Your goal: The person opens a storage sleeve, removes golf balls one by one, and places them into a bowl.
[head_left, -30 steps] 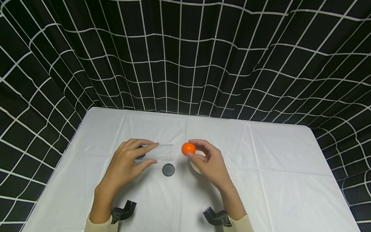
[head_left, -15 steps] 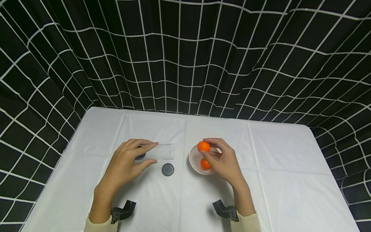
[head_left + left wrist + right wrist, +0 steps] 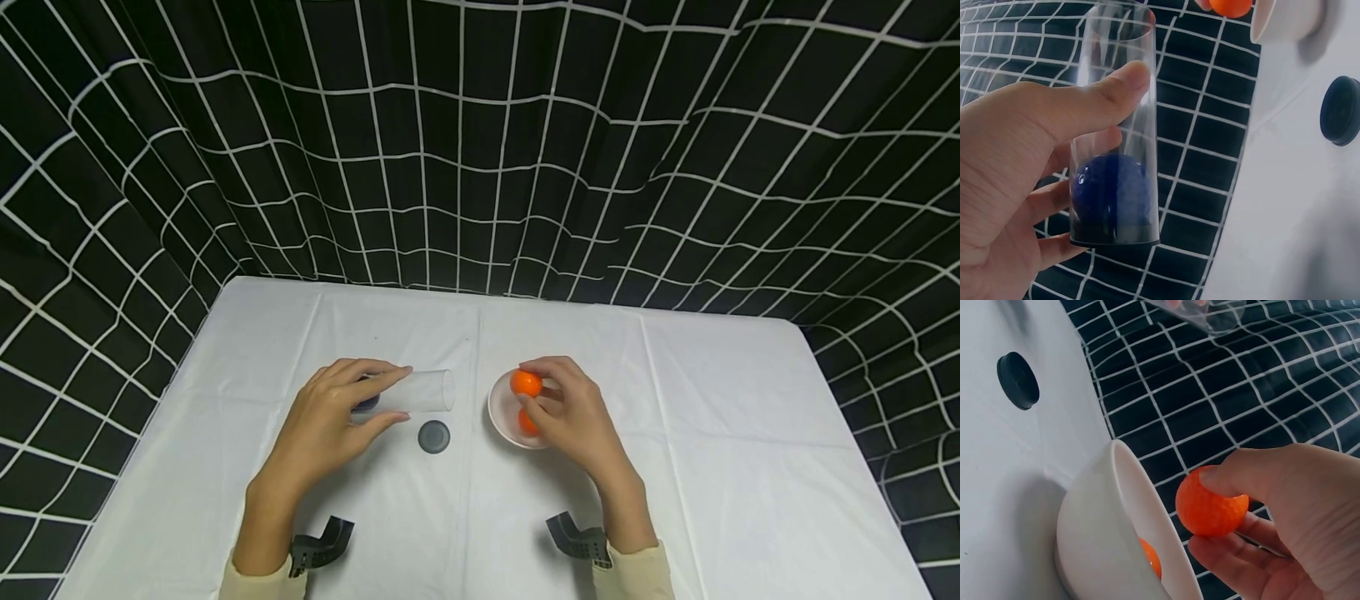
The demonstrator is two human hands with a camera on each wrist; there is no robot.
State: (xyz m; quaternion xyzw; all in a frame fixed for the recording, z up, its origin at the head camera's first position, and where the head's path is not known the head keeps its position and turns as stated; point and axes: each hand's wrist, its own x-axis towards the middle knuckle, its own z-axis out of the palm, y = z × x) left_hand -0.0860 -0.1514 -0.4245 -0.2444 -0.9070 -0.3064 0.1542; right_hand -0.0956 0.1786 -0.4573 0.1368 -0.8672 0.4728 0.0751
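My left hand (image 3: 330,412) grips a clear cylindrical tube (image 3: 1138,119), thumb on one side and fingers round the other. A dark blue ball (image 3: 1112,190) sits inside at the tube's closed dark end, while the open end points right in the head view. My right hand (image 3: 573,408) pinches an orange ball (image 3: 1210,503) between thumb and fingers, over the mouth of a white bowl (image 3: 1094,531). Another orange ball (image 3: 528,422) lies in the bowl, partly hidden by the right thumb in the head view.
A dark round cap (image 3: 433,437) lies on the white-covered table (image 3: 735,467), between the tube and the bowl. A black curtain with a white grid (image 3: 480,150) rises behind the table and along both sides. Each wrist carries a black camera mount (image 3: 322,544).
My right hand has moved right with the orange ball, from near the tube's open end to over the bowl, then slightly lower. My left hand and the tube have stayed almost still.
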